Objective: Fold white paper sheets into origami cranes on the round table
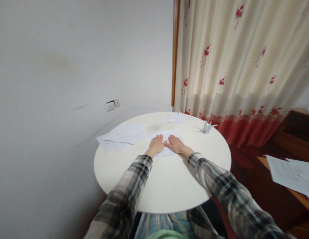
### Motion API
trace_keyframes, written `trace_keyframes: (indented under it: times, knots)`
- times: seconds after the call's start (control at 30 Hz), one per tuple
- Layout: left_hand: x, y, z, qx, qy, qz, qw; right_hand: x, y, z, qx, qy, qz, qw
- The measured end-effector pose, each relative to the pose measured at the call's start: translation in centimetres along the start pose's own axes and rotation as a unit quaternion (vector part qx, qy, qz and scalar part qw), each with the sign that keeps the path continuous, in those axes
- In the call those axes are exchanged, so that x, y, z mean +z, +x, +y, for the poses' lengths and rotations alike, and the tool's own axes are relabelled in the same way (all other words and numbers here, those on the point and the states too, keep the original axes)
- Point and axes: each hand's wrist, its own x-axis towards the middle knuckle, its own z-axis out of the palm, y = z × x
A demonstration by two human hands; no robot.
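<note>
A sheet of white paper lies flat near the middle of the round white table. My left hand rests palm down on its left part, fingers stretched out. On the right part lies my right hand, also flat with its fingers spread. The two thumbs meet or nearly meet over the paper. Much of the sheet is hidden under both hands.
Loose white sheets lie at the table's left. A folded paper crane stands at the right, and more paper lies at the back. A wall is on the left, a curtain behind. Written papers lie on furniture at right.
</note>
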Motion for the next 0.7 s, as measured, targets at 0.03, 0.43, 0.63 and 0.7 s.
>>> trace_keyframes:
  times: [0.03, 0.43, 0.63, 0.7]
  knots:
    - [0.1, 0.0, 0.1, 0.016, 0.008, 0.000, 1.000, -0.1, 0.0, -0.1, 0.000, -0.010, 0.012, 1.000]
    - [0.0, 0.2, 2.2, 0.127, -0.054, 0.070, 0.988, -0.3, 1.2, -1.9, 0.044, -0.077, 0.148, 0.985]
    - [0.5, 0.2, 2.0, 0.069, -0.011, 0.054, 0.996, 0.7, 1.9, -0.9, -0.037, 0.038, 0.105, 0.993]
    - [0.5, 0.2, 1.6, 0.044, 0.008, 0.041, 0.998, 1.0, 2.1, -0.6, -0.035, 0.037, 0.085, 0.995]
